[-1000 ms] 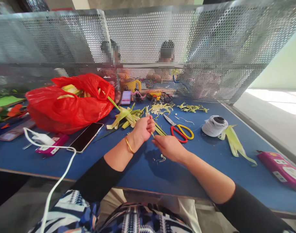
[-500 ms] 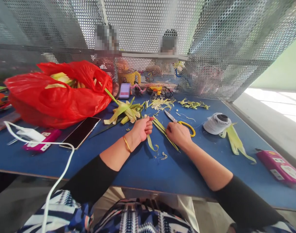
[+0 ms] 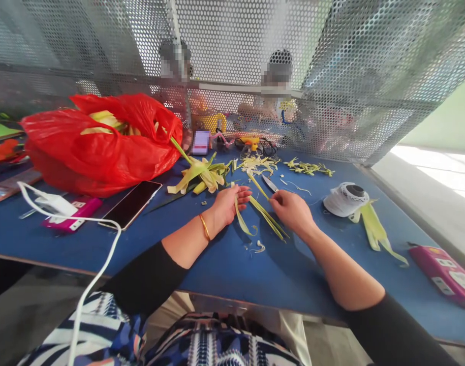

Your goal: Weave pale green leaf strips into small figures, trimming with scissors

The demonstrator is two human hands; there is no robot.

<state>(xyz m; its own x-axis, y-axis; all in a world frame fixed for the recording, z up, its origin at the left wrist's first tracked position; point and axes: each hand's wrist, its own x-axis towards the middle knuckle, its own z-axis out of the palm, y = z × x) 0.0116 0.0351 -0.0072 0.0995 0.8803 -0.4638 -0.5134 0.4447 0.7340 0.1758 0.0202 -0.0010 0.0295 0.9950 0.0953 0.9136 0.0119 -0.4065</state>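
My left hand point(image 3: 228, 204), fingers curled loosely, holds a pale corn husk strip point(image 3: 241, 220) whose curled end hangs down to the table. My right hand point(image 3: 292, 211) pinches the near end of another thin husk strip point(image 3: 259, 186), which points away to the left. Between the hands lies a bundle of narrow green husk strips point(image 3: 269, 217). Scissors with yellow handles point(image 3: 269, 183) lie beside my right hand, their handles mostly hidden behind it. Beyond my left hand is a pile of wider husk leaves point(image 3: 202, 175).
A red plastic bag point(image 3: 102, 162) of husks stands at the left, near a phone point(image 3: 133, 206) and a white cable point(image 3: 98, 284). To the right are a white thread cone point(image 3: 342, 201), a husk leaf point(image 3: 375, 223) and a pink case point(image 3: 443, 269). A perforated metal screen point(image 3: 236, 46) borders the back.
My right hand has lifted off the bundle and now holds one strip raised from it. My left fingers have loosened and spread somewhat. The view has shifted slightly.
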